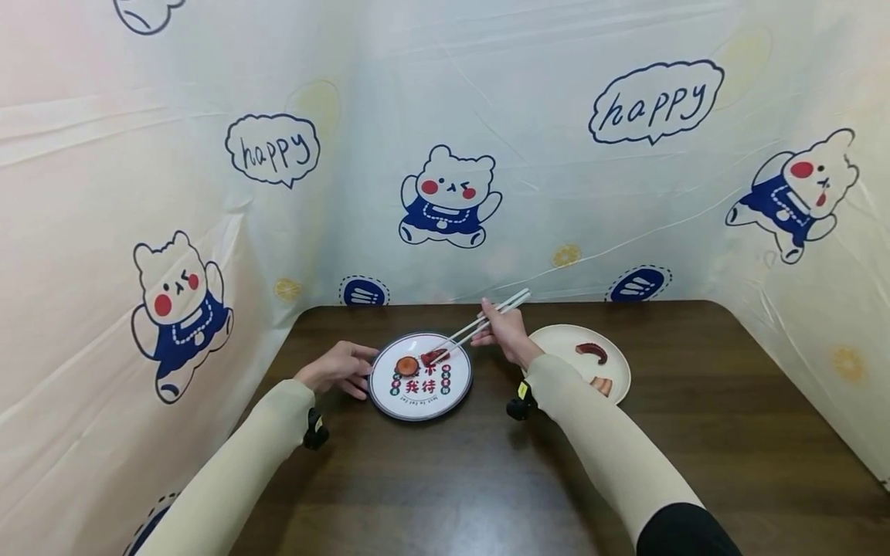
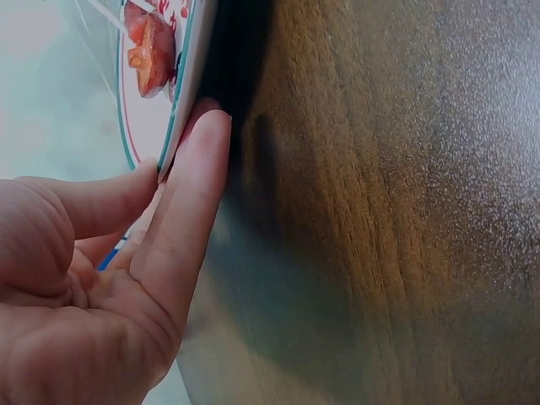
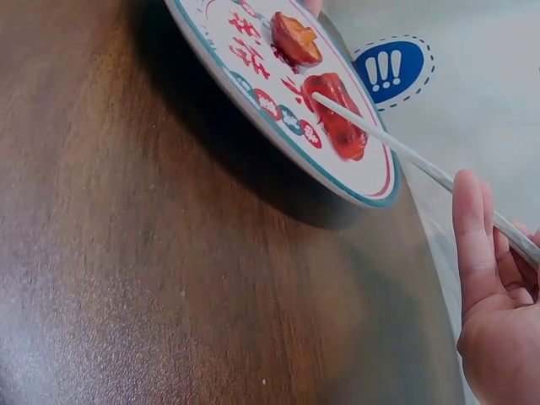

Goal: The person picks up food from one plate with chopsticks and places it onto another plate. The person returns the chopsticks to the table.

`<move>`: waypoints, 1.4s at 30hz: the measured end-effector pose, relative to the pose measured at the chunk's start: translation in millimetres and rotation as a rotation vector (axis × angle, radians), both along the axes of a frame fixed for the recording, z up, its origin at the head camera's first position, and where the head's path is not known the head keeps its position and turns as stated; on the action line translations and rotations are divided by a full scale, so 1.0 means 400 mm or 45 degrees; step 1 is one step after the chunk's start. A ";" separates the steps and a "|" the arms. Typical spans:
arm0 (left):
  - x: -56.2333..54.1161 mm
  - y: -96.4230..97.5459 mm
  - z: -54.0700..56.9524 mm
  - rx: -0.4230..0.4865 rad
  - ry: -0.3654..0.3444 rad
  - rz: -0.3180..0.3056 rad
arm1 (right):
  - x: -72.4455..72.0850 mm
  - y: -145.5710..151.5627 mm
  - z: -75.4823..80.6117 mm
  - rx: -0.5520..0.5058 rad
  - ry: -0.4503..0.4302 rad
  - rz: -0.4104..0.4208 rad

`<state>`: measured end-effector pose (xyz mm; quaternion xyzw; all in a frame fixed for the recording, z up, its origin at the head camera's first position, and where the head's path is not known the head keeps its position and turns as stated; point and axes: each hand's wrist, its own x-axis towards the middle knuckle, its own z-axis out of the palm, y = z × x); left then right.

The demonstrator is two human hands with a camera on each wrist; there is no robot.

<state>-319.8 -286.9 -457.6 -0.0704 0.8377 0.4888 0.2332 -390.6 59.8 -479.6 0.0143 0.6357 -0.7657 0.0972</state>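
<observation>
head view shows the right hand [image 1: 506, 333] holding a pair of pale white chopsticks [image 1: 487, 320], its fingers curled round their upper ends, the tips clamped on or pressed against a red glossy piece of food [image 1: 435, 357] on the round white plate with red lettering and a teal rim [image 1: 420, 401]. beside it on that plate lies a round orange-brown piece of food [image 1: 406, 365]. the left hand [image 1: 337, 367] rests on the dark wooden bench [image 1: 681, 432] with straight fingers touching the plate's left rim, holding nothing. right wrist view shows one chopstick lying across the red piece, so whether both tips pinch it cannot be told. a plain cream plate [image 1: 619, 369] just right of the right wrist carries two more reddish pieces [image 1: 592, 352]. to do this well, the tips should probably close evenly on the piece's middle, with the left fingers steadying the plate so it does not slide.
</observation>
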 end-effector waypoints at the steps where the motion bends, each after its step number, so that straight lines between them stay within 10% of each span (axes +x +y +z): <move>1: -0.001 0.001 -0.001 0.000 -0.002 0.009 | 0.002 0.000 -0.001 0.002 -0.003 -0.001; 42: 0.001 0.001 -0.006 -0.023 0.016 0.010 | 0.014 -0.003 0.005 0.028 0.017 0.026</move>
